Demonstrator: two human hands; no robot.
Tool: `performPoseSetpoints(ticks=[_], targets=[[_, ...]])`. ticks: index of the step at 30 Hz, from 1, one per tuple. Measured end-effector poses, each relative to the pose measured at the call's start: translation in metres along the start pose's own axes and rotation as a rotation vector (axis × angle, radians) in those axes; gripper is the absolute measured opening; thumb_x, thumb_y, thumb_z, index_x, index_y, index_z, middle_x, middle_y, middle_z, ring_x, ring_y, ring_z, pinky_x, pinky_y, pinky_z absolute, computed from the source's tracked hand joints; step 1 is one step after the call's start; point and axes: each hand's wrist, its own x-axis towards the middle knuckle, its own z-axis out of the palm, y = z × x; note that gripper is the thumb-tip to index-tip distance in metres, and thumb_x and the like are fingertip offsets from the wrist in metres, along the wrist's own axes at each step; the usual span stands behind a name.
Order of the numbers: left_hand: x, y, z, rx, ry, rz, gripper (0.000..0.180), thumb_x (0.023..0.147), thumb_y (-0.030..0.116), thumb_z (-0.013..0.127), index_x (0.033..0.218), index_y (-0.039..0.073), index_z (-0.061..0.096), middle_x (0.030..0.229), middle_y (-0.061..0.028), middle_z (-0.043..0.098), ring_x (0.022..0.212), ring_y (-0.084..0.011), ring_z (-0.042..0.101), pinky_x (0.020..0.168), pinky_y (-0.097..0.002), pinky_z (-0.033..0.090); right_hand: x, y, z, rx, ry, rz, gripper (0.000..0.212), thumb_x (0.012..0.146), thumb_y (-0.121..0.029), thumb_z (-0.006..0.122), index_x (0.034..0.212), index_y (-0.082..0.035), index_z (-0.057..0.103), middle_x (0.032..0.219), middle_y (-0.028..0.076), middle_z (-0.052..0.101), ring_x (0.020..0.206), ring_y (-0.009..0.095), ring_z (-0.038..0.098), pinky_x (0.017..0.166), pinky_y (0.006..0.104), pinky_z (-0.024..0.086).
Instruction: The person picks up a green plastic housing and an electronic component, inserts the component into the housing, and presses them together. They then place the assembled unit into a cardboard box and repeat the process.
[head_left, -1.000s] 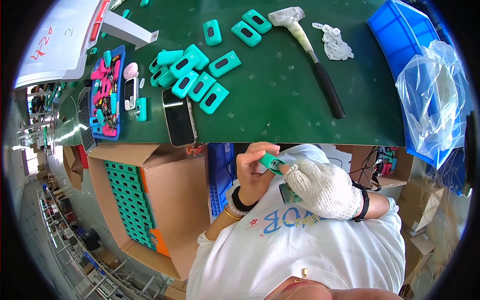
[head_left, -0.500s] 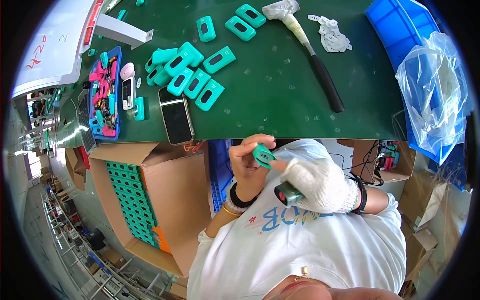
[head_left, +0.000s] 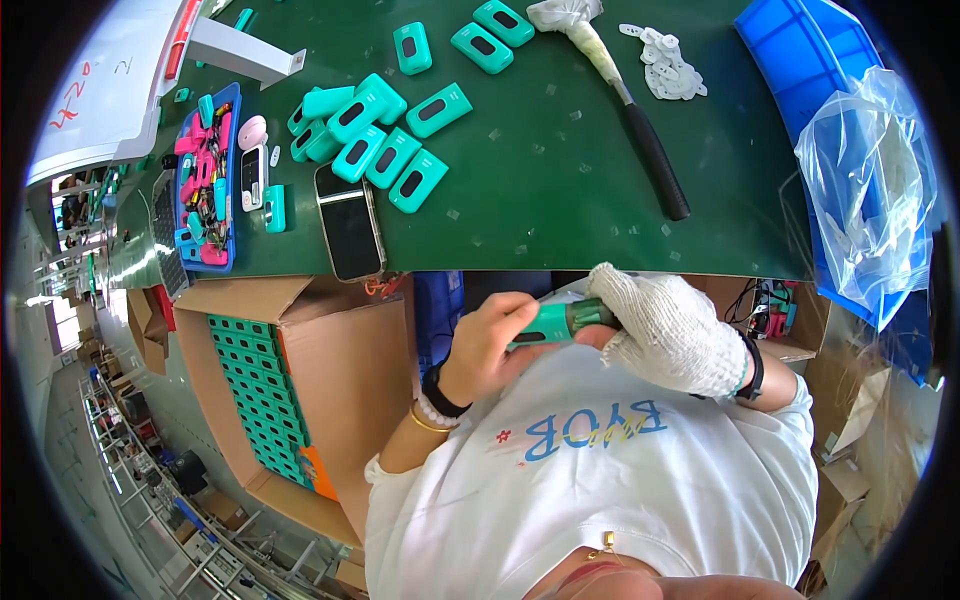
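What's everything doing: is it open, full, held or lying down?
left hand: bare, closed on the teal case
teal case: held
right hand: gloved, closed on the dark green tool
dark green tool: held
hammer: lying down, head wrapped
phone: lying flat, screen dark
cardboard box: open, packed
blue tray: full

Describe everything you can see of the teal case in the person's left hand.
The teal case looks like smooth hard plastic, with a dark window partly visible. It slants slightly in the picture, right end higher, in front of the white shirt and off the near edge of the green table. The left hand's grip holds and partly hides its left end. Its right end appears to meet a dark green piece at the gloved right hand's grip.
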Motion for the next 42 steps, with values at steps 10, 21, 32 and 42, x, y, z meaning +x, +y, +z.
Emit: performPoseSetpoints(ticks=[10,21,32,42], targets=[[-0.002,0.021,0.006,0.009,-0.07,-0.139,0.063,0.071,0.012,0.086,0.12,-0.001,0.05,0.102,-0.0215,0.062,0.078,-0.0304,0.065,0.066,-0.0351,0.054,0.001,0.018,0.016,0.393,-0.036,0.02,0.026,0.092,-0.024,0.062,0.099,0.0,0.056,0.072,0.017,0.06,0.069,0.037,0.062,0.062,0.0438,0.046],[0.001,0.017,-0.015,-0.054,-0.088,-0.228,0.056,0.076,0.013,0.083,0.117,0.0,0.048,0.103,-0.0185,0.061,0.082,-0.026,0.064,0.069,-0.0326,0.053,-0.003,0.038,0.005,0.518,-0.041,0.005,0.026,0.097,-0.022,0.057,0.108,0.001,0.056,0.079,0.014,0.059,0.068,0.022,0.057,0.062,0.0334,0.047],[-0.012,0.009,0.003,-0.51,0.055,-0.453,0.062,0.076,0.015,0.084,0.12,0.001,0.042,0.109,-0.0117,0.054,0.097,-0.0179,0.054,0.084,-0.0299,0.046,0.002,0.009,0.004,-0.037,0.153,-0.329,0.047,0.075,-0.003,0.069,0.121,-0.001,0.058,0.11,0.018,0.057,0.082,0.031,0.064,0.07,0.0372,0.053],[0.003,0.029,-0.016,0.008,-0.13,-0.291,0.056,0.075,0.009,0.083,0.116,-0.001,0.047,0.104,-0.0167,0.06,0.083,-0.0218,0.062,0.073,-0.0321,0.051,0.0,0.018,0.024,-0.192,0.103,-0.477,0.064,0.07,0.004,0.067,0.131,0.007,0.049,0.113,0.023,0.053,0.091,0.036,0.062,0.075,0.0404,0.053]])
